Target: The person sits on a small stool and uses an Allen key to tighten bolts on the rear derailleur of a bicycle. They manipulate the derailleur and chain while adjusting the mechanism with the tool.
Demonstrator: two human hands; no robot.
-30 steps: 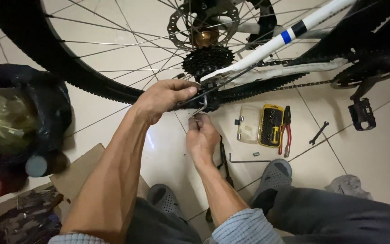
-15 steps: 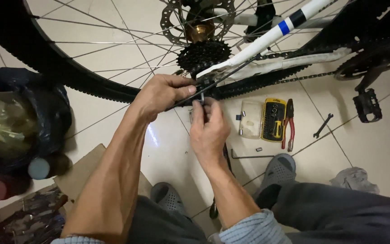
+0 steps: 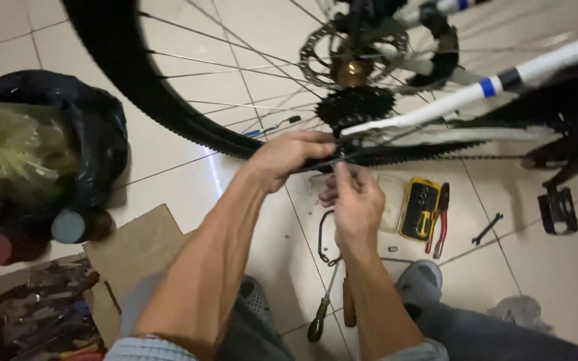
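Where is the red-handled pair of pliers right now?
In the head view, the red-handled pliers lie on the tiled floor, right of the right hand, against the yellow tool case.

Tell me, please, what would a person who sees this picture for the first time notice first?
First comes the big bicycle wheel across the top, with its cluster of gears near the middle. Just below, the left hand and the right hand meet at the chain under the gears. On the tiled floor to the right lie a yellow tool case and red-handled pliers.
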